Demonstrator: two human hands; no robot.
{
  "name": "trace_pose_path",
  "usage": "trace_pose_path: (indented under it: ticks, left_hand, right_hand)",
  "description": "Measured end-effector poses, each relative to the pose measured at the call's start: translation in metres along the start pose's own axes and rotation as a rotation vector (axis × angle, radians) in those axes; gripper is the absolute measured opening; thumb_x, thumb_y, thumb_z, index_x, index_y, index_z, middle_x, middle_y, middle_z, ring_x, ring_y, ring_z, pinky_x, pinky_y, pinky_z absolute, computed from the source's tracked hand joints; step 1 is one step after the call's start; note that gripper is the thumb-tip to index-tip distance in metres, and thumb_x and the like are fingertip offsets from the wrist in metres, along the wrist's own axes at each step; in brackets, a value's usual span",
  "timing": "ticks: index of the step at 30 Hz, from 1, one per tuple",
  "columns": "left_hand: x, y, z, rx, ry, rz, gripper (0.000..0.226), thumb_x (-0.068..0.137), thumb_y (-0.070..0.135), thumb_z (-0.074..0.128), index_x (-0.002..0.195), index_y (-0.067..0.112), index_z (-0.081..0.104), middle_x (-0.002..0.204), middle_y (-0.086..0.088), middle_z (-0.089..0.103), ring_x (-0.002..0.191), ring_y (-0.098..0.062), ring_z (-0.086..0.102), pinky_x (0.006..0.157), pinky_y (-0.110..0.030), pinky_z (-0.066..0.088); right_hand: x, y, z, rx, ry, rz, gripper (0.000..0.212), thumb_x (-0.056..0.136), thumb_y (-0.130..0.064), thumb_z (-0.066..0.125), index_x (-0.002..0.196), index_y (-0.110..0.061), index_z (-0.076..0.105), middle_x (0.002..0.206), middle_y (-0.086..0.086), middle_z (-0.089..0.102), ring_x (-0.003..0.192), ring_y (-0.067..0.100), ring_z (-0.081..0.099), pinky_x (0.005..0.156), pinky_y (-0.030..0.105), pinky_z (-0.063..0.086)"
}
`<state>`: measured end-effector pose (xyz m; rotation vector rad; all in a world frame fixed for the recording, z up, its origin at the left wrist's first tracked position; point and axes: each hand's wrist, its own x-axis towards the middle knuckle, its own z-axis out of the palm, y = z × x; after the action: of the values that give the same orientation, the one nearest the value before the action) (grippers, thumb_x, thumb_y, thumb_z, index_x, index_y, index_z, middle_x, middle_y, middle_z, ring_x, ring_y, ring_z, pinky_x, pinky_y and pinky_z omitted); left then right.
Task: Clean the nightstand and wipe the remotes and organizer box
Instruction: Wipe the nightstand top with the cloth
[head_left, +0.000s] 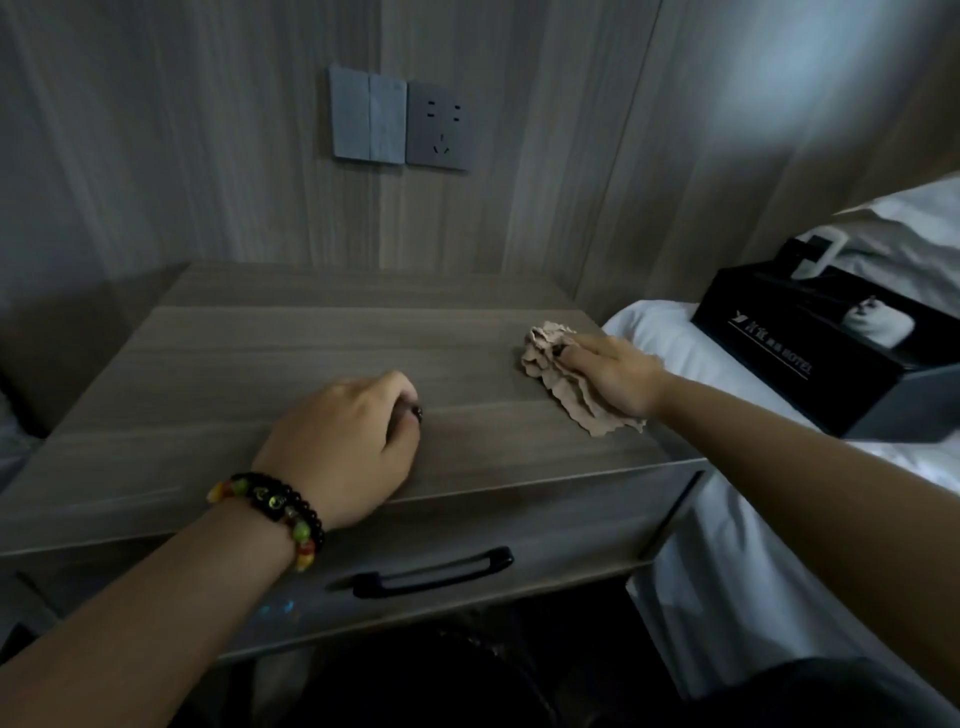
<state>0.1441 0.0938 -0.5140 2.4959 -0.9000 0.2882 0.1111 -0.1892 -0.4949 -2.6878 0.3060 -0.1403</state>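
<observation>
My right hand (613, 371) sits at the right rear part of the nightstand (260, 364) top, its fingers (571, 353) curled down and gripping a crumpled beige cloth (561, 384), pressing it flat against the wood grain; the cloth's frilly edge trails back toward the front right corner. My left hand (348, 441) rests near the front middle of the same top, fingers folded under into a loose fist that holds nothing, knuckles touching the surface; a dark ring shows on one finger and a beaded bracelet (270, 514) in black, green, yellow and orange circles the wrist. The two hands are well apart. Below the top, the drawer front carries a black handle (431, 571). The black organizer box (810, 353) is off the nightstand — it lies on the white bed (727, 519) to the right, with white items in its compartments that I cannot make out clearly. Its side bears a pale logo, some characters too blurred for me to read, and the word "HOTEL". On the wood-panel wall behind the nightstand sit a grey light switch (369, 119) and, touching it on the right, a darker power socket (439, 127).
</observation>
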Motion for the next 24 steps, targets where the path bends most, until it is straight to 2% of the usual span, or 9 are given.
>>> trace_pose_path:
  ticks: [2,5,7,11,15,17,19,22,24]
  left_hand:
    - [-0.002,0.002,-0.001,0.008,0.007,-0.005,0.021,0.098,0.034,0.041,0.114,0.027,0.054,0.084,0.016,0.045,0.073,-0.005,0.043,0.060,-0.026,0.035]
    - [-0.008,0.002,-0.003,0.013,0.028,-0.015,0.027,0.099,0.034,0.039,0.123,0.027,0.050,0.091,0.011,0.049,0.071,-0.004,0.045,0.055,-0.021,0.034]
    - [-0.014,-0.002,-0.004,-0.008,0.043,-0.032,0.030,0.099,0.034,0.040,0.127,0.027,0.048,0.103,0.009,0.056,0.075,-0.004,0.047,0.055,-0.017,0.034]
    - [-0.033,-0.025,-0.011,-0.043,0.065,-0.084,0.034,0.097,0.036,0.040,0.130,0.028,0.044,0.124,0.007,0.057,0.083,-0.003,0.053,0.065,-0.021,0.046]
    - [-0.055,-0.051,-0.027,-0.086,0.106,-0.162,0.036,0.096,0.036,0.039,0.131,0.028,0.043,0.133,0.010,0.054,0.087,-0.003,0.053,0.068,-0.022,0.042]
    - [-0.064,-0.059,-0.036,-0.086,0.163,-0.190,0.035,0.096,0.034,0.041,0.130,0.027,0.046,0.132,0.010,0.056,0.093,-0.007,0.056,0.072,-0.024,0.041]
    - [-0.072,-0.068,-0.043,-0.056,0.219,-0.221,0.034,0.095,0.031,0.045,0.128,0.024,0.050,0.129,0.007,0.060,0.103,-0.016,0.059,0.079,-0.028,0.042]
    - [-0.083,-0.078,-0.052,-0.041,0.313,-0.272,0.032,0.095,0.026,0.047,0.125,0.019,0.055,0.126,-0.001,0.062,0.116,-0.024,0.055,0.093,-0.038,0.043]
    - [-0.087,-0.082,-0.056,-0.062,0.386,-0.298,0.030,0.096,0.024,0.047,0.123,0.016,0.057,0.120,-0.007,0.063,0.114,-0.028,0.055,0.091,-0.038,0.041]
  right_hand:
    - [-0.024,-0.003,0.001,0.039,0.037,-0.003,0.036,0.106,-0.032,0.033,0.110,-0.011,0.062,0.101,-0.002,0.058,0.098,0.012,0.047,0.069,0.024,0.021]
    - [-0.051,-0.011,0.005,0.069,0.094,0.048,0.037,0.104,-0.033,0.035,0.083,-0.014,0.057,0.078,-0.010,0.056,0.082,0.012,0.050,0.071,0.027,0.027]
    - [-0.066,-0.016,0.011,0.029,0.135,0.080,0.039,0.103,-0.036,0.034,0.075,-0.019,0.052,0.074,-0.011,0.053,0.077,0.012,0.050,0.074,0.030,0.030]
    - [-0.093,-0.031,0.034,-0.020,0.320,0.065,0.037,0.101,-0.034,0.035,0.067,-0.021,0.044,0.071,-0.012,0.050,0.079,0.017,0.053,0.075,0.033,0.036]
    - [-0.104,-0.053,0.059,-0.015,0.466,-0.002,0.032,0.091,-0.030,0.032,0.060,-0.025,0.031,0.067,-0.012,0.045,0.078,0.016,0.049,0.081,0.033,0.036]
    - [-0.102,-0.066,0.070,-0.037,0.490,-0.018,0.029,0.090,-0.029,0.032,0.062,-0.025,0.033,0.069,-0.011,0.046,0.082,0.017,0.050,0.083,0.033,0.034]
    - [-0.099,-0.079,0.080,-0.081,0.487,-0.021,0.027,0.090,-0.032,0.029,0.070,-0.023,0.045,0.080,-0.009,0.055,0.094,0.017,0.053,0.090,0.033,0.035]
    - [-0.097,-0.105,0.094,-0.130,0.435,-0.048,0.048,0.089,-0.039,0.021,0.096,-0.018,0.063,0.107,-0.001,0.068,0.116,0.021,0.056,0.107,0.044,0.036]
    - [-0.096,-0.127,0.103,-0.122,0.393,-0.096,0.058,0.087,-0.042,0.018,0.109,-0.016,0.066,0.121,0.002,0.067,0.124,0.025,0.054,0.109,0.049,0.035]
